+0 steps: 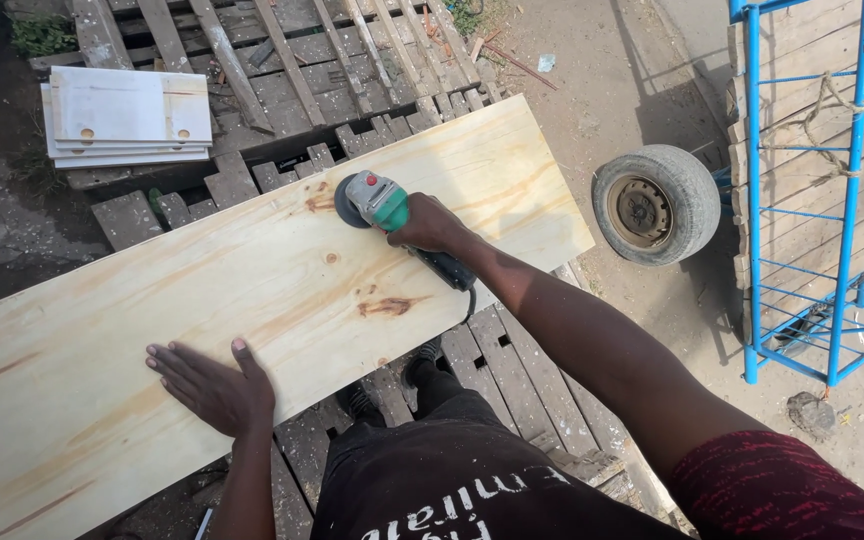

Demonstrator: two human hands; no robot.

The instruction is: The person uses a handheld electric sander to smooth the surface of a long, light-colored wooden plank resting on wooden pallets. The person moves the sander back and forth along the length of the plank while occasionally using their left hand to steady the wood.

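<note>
**Sanding a board in the open yard**

A dusty yard of grey pallets [352,60] and packed dirt — a long pale board [252,290] lies slantwise across the slats, running from the lower left corner up toward the middle of the view. The person stands at its near edge. The right hand [427,225] is wrapped tight around the body of a green sander [377,200], whose round disc sits flat on the board's far edge, beside a brown knot. The left hand [212,385] lies palm down on the board near the front edge, fingers spread wide and holding nothing, pinning the wood in place.

To my eye the work calls for keeping the disc level rather than tipped on its rim, moving along the grain, and easing pressure near the knots so no hollow is dug. The bracing hand looks well apart from the disc — a sound place for it. The cord trails off the near edge and should be kept clear of the disc.

A stack of white panels [127,120] rests on pallets at upper left; a tyre [657,205] and blue frame [832,200] stand to the right.
</note>
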